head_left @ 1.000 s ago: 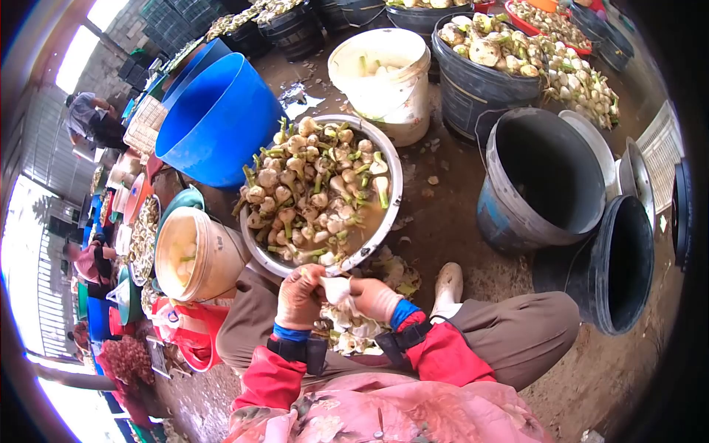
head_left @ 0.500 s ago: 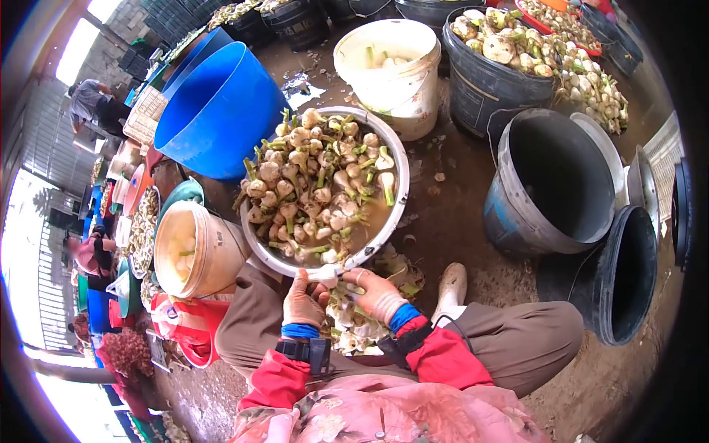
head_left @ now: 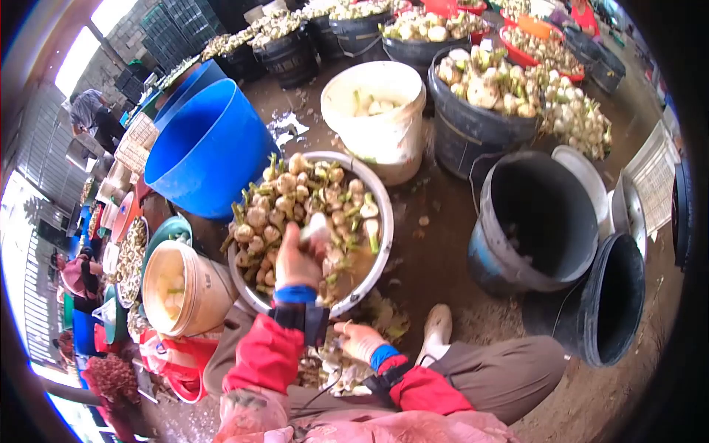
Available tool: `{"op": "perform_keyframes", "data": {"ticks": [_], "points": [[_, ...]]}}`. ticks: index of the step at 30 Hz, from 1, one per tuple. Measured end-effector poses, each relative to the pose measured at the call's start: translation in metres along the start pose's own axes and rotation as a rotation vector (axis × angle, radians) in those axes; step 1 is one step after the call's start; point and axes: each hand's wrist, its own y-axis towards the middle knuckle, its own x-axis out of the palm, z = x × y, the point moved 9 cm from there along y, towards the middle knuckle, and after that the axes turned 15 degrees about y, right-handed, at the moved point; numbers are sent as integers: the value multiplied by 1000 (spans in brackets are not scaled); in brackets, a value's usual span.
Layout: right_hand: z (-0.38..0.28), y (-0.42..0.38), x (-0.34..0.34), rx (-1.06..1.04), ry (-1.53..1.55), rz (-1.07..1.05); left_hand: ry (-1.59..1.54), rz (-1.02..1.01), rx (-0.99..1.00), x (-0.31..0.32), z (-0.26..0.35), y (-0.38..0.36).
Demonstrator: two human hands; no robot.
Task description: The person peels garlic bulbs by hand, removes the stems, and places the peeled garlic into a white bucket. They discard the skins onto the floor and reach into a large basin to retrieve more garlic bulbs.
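Observation:
A round metal basin full of garlic bulbs with green stems and brownish water stands in front of me. Over the bulbs reaches my left hand, its fingers closed round a pale peeled bulb, partly blurred. Just below the basin's lower rim is my right hand, fingers bent together; what they hold, if anything, is too small to tell. Peeled skins and leaves lie beneath it, between my legs.
Around the basin stand a blue tub, a white bucket, a cream bucket, a dark bucket of garlic and a grey bucket. A black bucket lies tilted at right. People work at far left.
My left hand has moved up from the basin's near rim to over the bulbs, carrying the pale bulb. My right hand is lower and apart from it. The view has tilted up.

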Motion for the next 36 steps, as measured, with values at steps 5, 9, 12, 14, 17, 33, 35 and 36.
{"op": "perform_keyframes", "data": {"ticks": [5, 9, 12, 14, 17, 33, 35, 36], "points": [[1, 10, -13, -16, 29, 16, -353, -385, 304, 172, 155, -6], [23, 16, -18, 19, 90, 72, 122, -529, 358, 157, 131, -17], [17, 11, -20, 79, 220, 81, 384, -497, 356, 79, 96, -39], [26, 10, -19, 91, 237, 78, 461, -313, 221, 12, 89, -56], [35, 9, -20, 120, 190, 81, 471, 32, 205, -115, 122, -77], [26, 0, -27, 174, -158, 158, 2216, 497, -124, -476, 239, -7], [32, -2, -28, 187, -157, 166, 2207, 422, -191, -486, 232, 15], [37, -3, -29, 214, -143, 164, 2209, 351, -259, -493, 226, 24]]}}
